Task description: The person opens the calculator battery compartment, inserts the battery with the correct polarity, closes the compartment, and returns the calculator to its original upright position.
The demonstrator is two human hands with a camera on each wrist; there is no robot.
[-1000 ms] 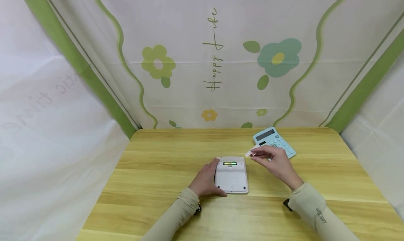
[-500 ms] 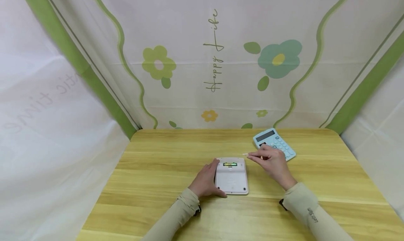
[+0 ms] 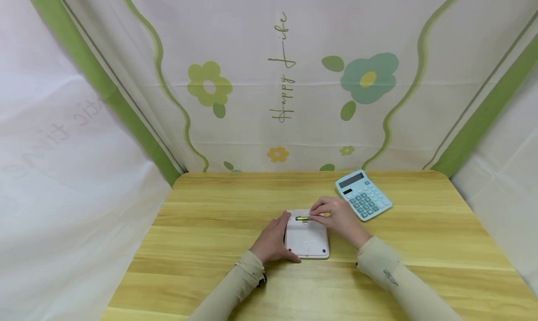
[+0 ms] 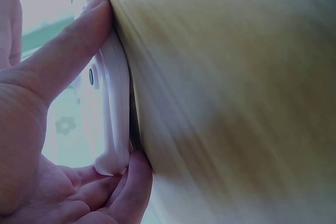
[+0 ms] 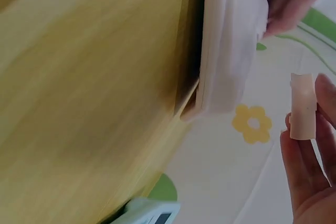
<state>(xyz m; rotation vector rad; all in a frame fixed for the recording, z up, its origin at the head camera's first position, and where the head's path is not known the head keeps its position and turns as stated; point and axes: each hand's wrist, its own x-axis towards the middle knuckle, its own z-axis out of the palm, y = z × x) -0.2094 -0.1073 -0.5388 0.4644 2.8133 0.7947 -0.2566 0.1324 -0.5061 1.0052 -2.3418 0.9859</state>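
A pale calculator (image 3: 307, 241) lies back side up on the wooden table, its battery compartment uncovered and a green-gold battery (image 3: 300, 218) showing inside. My left hand (image 3: 271, 240) grips it along the left side; in the left wrist view the thumb and fingertips hold its edges (image 4: 118, 87). Over the calculator's upper right part is my right hand (image 3: 338, 219), which pinches a small pale battery cover (image 5: 303, 106) between thumb and fingers. In the right wrist view the cover is apart from the calculator's back. The head view mostly hides the cover behind the fingertips.
A light blue calculator (image 3: 363, 195) lies keys up and slanted at the back right of the table (image 3: 201, 237), just beyond the right hand. A white curtain (image 3: 244, 40) with printed flowers hangs along the table's far edge.
My right hand has moved left and slightly down with the battery cover, from beside the light blue calculator to over the battery compartment. The left hand keeps its grip in place.
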